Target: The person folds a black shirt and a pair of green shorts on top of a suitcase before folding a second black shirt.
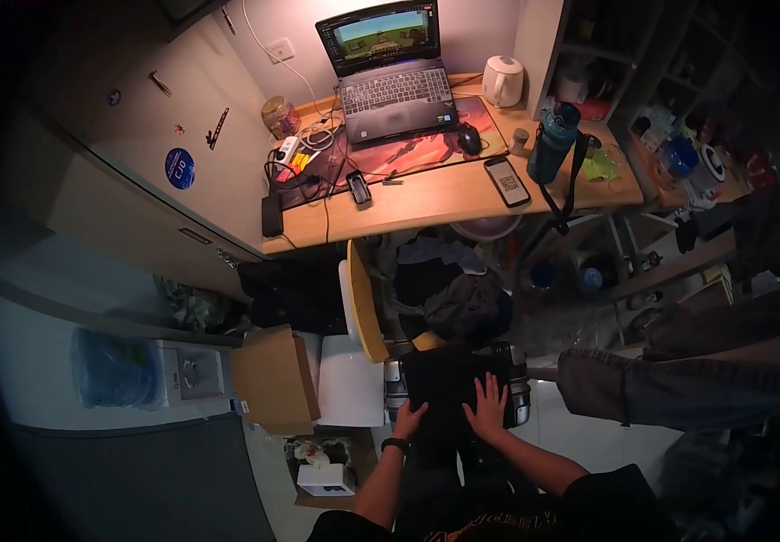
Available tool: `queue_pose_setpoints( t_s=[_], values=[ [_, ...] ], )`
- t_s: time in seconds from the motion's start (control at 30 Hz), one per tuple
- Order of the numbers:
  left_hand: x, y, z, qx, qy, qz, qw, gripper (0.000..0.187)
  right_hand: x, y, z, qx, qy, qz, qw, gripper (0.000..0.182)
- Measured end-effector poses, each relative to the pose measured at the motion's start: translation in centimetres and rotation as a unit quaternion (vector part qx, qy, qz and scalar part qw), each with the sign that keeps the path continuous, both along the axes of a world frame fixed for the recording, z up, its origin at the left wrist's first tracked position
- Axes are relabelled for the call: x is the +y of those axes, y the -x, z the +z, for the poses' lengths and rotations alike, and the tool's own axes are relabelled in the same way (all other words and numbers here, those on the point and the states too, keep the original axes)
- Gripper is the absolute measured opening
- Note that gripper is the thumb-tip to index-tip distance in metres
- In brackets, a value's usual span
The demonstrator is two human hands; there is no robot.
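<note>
A folded black cloth (440, 379), perhaps a garment, lies over a silver hard-shell suitcase (518, 397) in front of my lap. My right hand (488, 411) rests flat on top of the cloth with its fingers spread. At the cloth's left edge is my left hand (406, 421), thumb on top and fingers bent around the side. A dark band (396, 444) circles my left wrist. Black trousers cover my legs below the cloth.
Ahead stands a desk (390, 212) with a laptop (396, 95), phone (507, 182), bottle (553, 144) and kettle (503, 81). A yellow-edged chair (367, 303) and dark clothes (462, 289) are beneath. An open carton (272, 379) stands left; a grey garment (679, 388) hangs right.
</note>
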State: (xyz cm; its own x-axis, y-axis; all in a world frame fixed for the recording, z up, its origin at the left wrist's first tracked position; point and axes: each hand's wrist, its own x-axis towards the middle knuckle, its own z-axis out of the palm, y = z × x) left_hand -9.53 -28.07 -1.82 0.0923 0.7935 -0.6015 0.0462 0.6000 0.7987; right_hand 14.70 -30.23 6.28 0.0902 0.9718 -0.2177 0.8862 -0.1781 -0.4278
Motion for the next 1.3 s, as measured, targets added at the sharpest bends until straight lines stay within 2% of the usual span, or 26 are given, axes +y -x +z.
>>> queue_pose_setpoints(
  t_s=[0.03,0.1,0.13,0.2,0.33,0.4,0.43,0.5,0.6,0.67,0.73,0.77,0.83,0.87,0.93,0.97,1.03,1.07,1.2,1.3],
  values=[
    [0.2,0.1,0.3,0.000,0.001,-0.001,1.000,0.047,-0.5,-0.1,0.1,0.000,0.001,-0.001,1.000,0.081],
    [0.3,-0.1,0.7,0.009,0.009,0.015,1.000,0.048,-1.7,-0.4,0.5,0.046,-0.028,0.063,0.997,0.085],
    [0.4,-0.3,0.8,0.008,0.012,0.012,1.000,0.048,-2.1,-0.6,0.6,0.045,-0.025,0.060,0.997,0.085],
    [0.0,-0.3,0.9,-0.015,0.001,0.047,0.999,0.049,-3.6,-0.6,0.8,0.050,0.003,0.130,0.990,0.089],
    [-1.2,-0.2,1.3,0.032,-0.048,-0.001,0.998,0.059,-3.6,-0.1,-0.2,0.030,0.018,0.127,0.991,0.089],
    [-2.4,-0.9,2.3,0.182,-0.163,0.032,0.969,0.063,-3.8,0.0,-0.4,0.027,-0.001,0.116,0.993,0.090],
    [-2.7,-0.6,2.4,0.181,-0.158,0.025,0.970,0.063,-3.8,0.0,-0.4,0.040,-0.002,0.110,0.993,0.086],
    [-3.1,-0.1,2.3,0.251,-0.220,-0.037,0.942,0.065,-3.7,0.1,-0.7,0.037,-0.005,0.102,0.994,0.081],
    [-2.0,0.6,3.0,0.261,-0.232,-0.064,0.935,0.060,-4.4,0.8,-1.1,0.025,-0.010,0.090,0.996,0.073],
    [-1.3,0.1,4.1,0.217,-0.214,-0.033,0.952,0.056,-4.1,1.0,-1.4,0.013,-0.008,0.084,0.996,0.069],
    [-1.2,-1.0,5.3,0.451,-0.282,-0.086,0.843,0.057,-4.2,1.1,-1.5,-0.001,-0.002,0.083,0.997,0.067],
    [-0.7,-2.1,5.6,0.449,-0.276,-0.089,0.845,0.057,-4.2,1.2,-1.6,-0.001,0.005,0.084,0.996,0.067],
    [0.3,-5.1,5.8,0.383,-0.411,-0.256,0.787,0.061,-4.1,1.2,-1.6,-0.008,-0.037,0.078,0.996,0.062],
    [0.8,-6.1,5.9,0.380,-0.408,-0.255,0.790,0.061,-3.8,0.9,-1.5,-0.011,-0.032,0.079,0.996,0.062],
    [1.7,-7.8,5.6,0.389,-0.377,-0.306,0.783,0.063,-2.7,0.1,-0.9,0.098,-0.067,-0.004,0.993,0.046],
    [1.6,-7.9,4.7,0.388,-0.364,-0.308,0.789,0.066,-1.4,-0.6,-0.8,0.093,-0.065,0.001,0.994,0.046],
    [1.5,-8.2,4.5,0.384,-0.357,-0.304,0.796,0.067,2.3,-1.5,-0.4,0.126,-0.163,-0.101,0.973,0.032],
    [1.6,-7.8,4.7,0.383,-0.355,-0.308,0.795,0.067,5.3,-2.0,-0.2,0.063,-0.248,-0.083,0.963,0.028],
    [1.5,-7.5,4.1,0.389,-0.362,-0.315,0.786,0.069,17.9,-3.6,-3.4,0.091,-0.205,-0.137,0.965,0.033],
    [1.2,-7.2,3.4,0.384,-0.370,-0.316,0.784,0.068,27.6,-4.9,-8.3,0.062,-0.202,-0.171,0.962,0.050]
  ],
)
